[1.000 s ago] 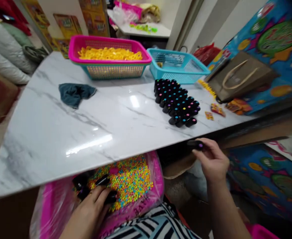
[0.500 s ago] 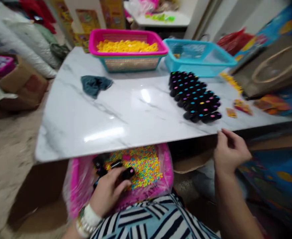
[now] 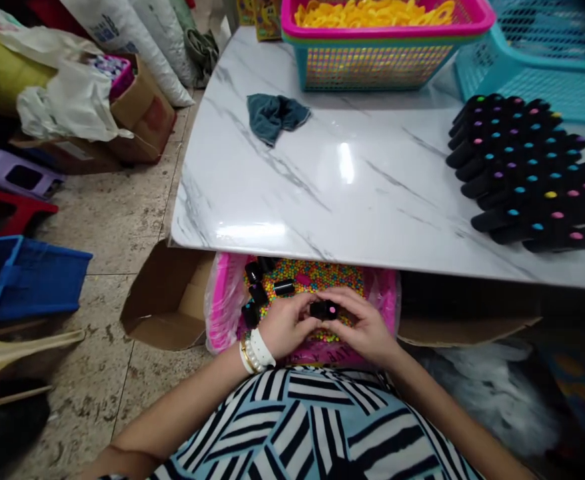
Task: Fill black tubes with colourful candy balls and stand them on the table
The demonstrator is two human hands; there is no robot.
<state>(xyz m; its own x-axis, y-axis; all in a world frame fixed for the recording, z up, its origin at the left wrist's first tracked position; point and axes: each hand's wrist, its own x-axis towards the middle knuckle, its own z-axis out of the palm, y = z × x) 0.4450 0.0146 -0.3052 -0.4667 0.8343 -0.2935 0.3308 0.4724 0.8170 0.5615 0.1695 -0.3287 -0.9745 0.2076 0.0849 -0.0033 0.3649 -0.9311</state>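
Both hands meet over a pink basin (image 3: 214, 300) lined with clear plastic. Between them is a small black tube with a pink dot (image 3: 324, 310). My left hand (image 3: 287, 327) is closed on the tube's left end, thumb and fingers pinching. The fingers of my right hand (image 3: 365, 327) close around its dotted right end. Small multicoloured beads (image 3: 342, 272) fill the basin. Several more black tubes (image 3: 257, 293) lie on the beads at the left, beside a loose black cylinder (image 3: 284, 287) and a small pink piece (image 3: 303, 280).
On the marbled white table (image 3: 292, 200), rows of black dotted tubes (image 3: 527, 173) stand close together at right. Behind are a pink basket of yellow pieces (image 3: 387, 32) and a blue basket (image 3: 537, 80). A dark cloth (image 3: 275, 117) lies left. The table edge overhangs the basin; a cardboard box (image 3: 172, 300) sits beside it.
My right hand has come from the table's front right edge down to the basin and now grips the black tube together with my left. The view has shifted left and closer.
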